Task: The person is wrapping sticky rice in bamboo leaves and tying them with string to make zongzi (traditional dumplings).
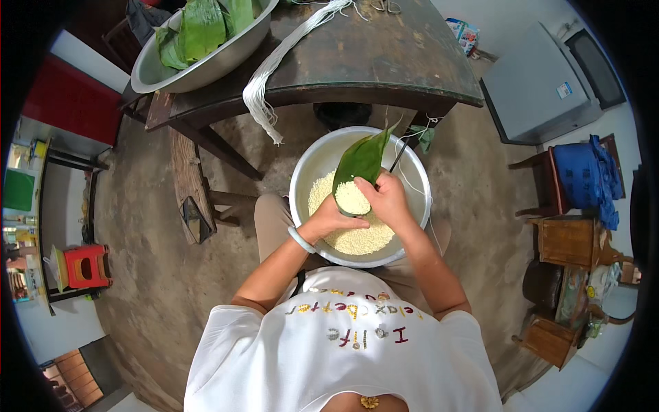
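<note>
A broad green leaf [362, 157], rolled into a cup at its lower end, is held over a metal basin [312, 159]. White rice grains [352, 198] fill the cup. My left hand [333, 217] wraps around the cup from below and the left, thumb across its front. On the right side, my right hand [387, 198] grips the leaf's edge, with its thumb at the rice. Loose rice [360, 239] covers the bottom of the basin, which rests on my lap. A thin dark handle [400, 154] and a white string [412, 184] cross the basin's right rim.
Ahead stands a dark wooden table [355, 56], with a bundle of white strings [275, 56] draped over its edge. A large metal bowl [216, 69] there holds green leaves [203, 31]. Scissors [385, 6] lie farther back. A wooden bench [186, 170] is at the left.
</note>
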`<action>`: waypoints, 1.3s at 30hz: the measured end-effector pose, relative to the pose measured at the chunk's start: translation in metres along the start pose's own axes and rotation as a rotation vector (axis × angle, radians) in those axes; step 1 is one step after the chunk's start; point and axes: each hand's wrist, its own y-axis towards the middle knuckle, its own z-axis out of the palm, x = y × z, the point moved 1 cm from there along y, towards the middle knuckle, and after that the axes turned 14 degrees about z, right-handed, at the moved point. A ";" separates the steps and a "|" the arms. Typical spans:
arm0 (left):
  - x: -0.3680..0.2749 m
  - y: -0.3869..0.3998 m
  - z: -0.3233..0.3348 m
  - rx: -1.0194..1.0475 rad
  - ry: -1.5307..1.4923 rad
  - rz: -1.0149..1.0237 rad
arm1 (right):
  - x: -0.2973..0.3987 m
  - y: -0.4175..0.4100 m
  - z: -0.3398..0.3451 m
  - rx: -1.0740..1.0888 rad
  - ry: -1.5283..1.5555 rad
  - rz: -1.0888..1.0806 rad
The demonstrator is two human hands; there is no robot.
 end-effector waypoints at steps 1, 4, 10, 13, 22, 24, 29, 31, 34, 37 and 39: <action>-0.002 0.000 -0.001 0.057 -0.077 -0.101 | 0.002 -0.001 -0.003 -0.006 0.002 0.001; -0.022 0.007 -0.001 0.138 -0.218 -0.155 | 0.016 -0.007 -0.009 0.013 0.006 -0.004; -0.020 0.021 0.000 0.278 -0.112 0.019 | 0.030 -0.015 -0.012 -0.122 -0.116 -0.071; -0.018 0.020 0.004 0.324 -0.146 -0.118 | 0.027 -0.014 -0.016 -0.155 -0.173 -0.096; -0.025 0.012 0.004 0.245 -0.197 -0.173 | 0.039 -0.017 -0.013 -0.049 -0.077 -0.078; -0.025 0.012 0.006 0.204 -0.151 -0.043 | 0.039 -0.015 -0.011 -0.061 -0.111 -0.167; -0.032 0.008 0.005 0.087 -0.187 0.058 | 0.048 -0.015 -0.015 0.037 -0.113 -0.060; -0.038 0.007 0.001 0.098 -0.217 -0.013 | 0.050 -0.017 -0.017 -0.006 0.010 -0.045; -0.029 0.006 -0.009 0.126 -0.203 0.038 | 0.024 -0.019 -0.022 -0.194 0.064 -0.064; -0.040 0.013 -0.001 0.200 -0.308 0.020 | -0.031 -0.016 -0.025 -0.288 -0.456 -0.165; -0.045 0.018 0.000 0.251 -0.416 -0.016 | -0.051 -0.025 -0.016 -0.176 -0.773 -0.112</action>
